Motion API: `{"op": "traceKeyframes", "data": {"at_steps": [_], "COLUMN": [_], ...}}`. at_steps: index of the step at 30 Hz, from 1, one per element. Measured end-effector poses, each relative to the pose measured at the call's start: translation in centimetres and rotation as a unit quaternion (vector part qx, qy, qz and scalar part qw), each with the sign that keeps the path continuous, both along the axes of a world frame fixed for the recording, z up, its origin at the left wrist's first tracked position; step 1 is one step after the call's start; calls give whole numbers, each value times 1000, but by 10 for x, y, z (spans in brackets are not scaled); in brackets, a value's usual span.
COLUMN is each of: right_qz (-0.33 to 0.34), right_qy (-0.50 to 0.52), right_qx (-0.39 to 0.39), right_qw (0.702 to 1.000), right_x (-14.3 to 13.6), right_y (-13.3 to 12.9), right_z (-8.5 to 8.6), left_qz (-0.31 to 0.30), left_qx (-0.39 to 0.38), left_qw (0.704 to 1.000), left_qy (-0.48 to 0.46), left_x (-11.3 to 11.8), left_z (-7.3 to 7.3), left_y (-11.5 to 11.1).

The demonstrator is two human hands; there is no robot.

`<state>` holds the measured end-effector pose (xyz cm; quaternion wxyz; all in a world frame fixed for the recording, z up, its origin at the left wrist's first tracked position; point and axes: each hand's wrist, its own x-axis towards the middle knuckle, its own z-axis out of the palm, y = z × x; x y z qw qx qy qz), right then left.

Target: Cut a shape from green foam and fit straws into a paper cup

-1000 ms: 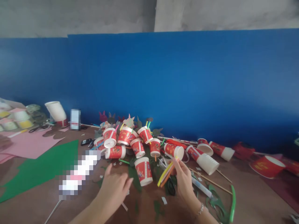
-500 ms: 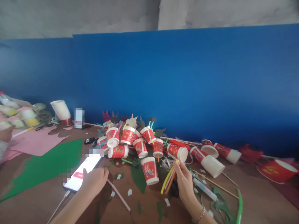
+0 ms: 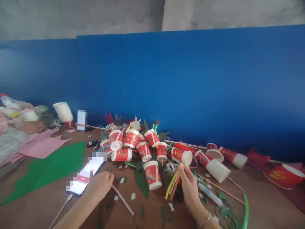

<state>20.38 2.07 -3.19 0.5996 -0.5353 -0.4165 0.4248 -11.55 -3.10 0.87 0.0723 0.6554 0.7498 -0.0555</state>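
Observation:
My left hand (image 3: 102, 184) is over the lower right side of a lit phone (image 3: 89, 175), its thumb reaching onto the screen. Its other fingers are curled, and a pale pink straw (image 3: 122, 200) sticks out from them toward the table's front. In my right hand (image 3: 189, 183) a small bunch of straws (image 3: 172, 185), yellow, pale and orange, is pinched between thumb and fingers, pointing down left. Between the hands a red and white paper cup (image 3: 152, 176) stands upside down. Behind it several more such cups lie heaped, some with straws and paper rabbit heads (image 3: 135, 123).
Green paper (image 3: 54, 173) and pink paper (image 3: 45, 144) lie at left, near another person's sleeve (image 3: 13, 141). A second phone (image 3: 82, 121) stands by the blue partition (image 3: 178, 79). Right of my hand are a glue tube (image 3: 211, 194), wooden sticks and stacked cups (image 3: 215, 168).
My left thumb has shifted up and right on the phone, whose screen content has changed. My right hand keeps its hold. At left, another person's sleeve has come further into view.

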Motion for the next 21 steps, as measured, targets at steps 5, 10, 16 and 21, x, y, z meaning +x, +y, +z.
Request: {"op": "traceKeyframes", "data": {"at_steps": [5, 10, 16, 21], "right_qz": [16, 22, 26, 12], "right_qy": [14, 10, 10, 25], "right_qx": [-11, -11, -7, -8], "right_qw": [1000, 1000, 1000, 1000], "right_x": [1, 2, 1, 0], "right_y": [0, 0, -2, -3], "right_z": [-1, -1, 3, 5], "left_qz": [-13, -11, -13, -32], "left_qx": [-7, 1, 0, 10], "left_qw": [1000, 1000, 1000, 999], "left_qy": [19, 15, 18, -26], "left_x": [1, -3, -1, 20], "left_z": [0, 2, 6, 29], "left_y": [3, 8, 10, -12]}}
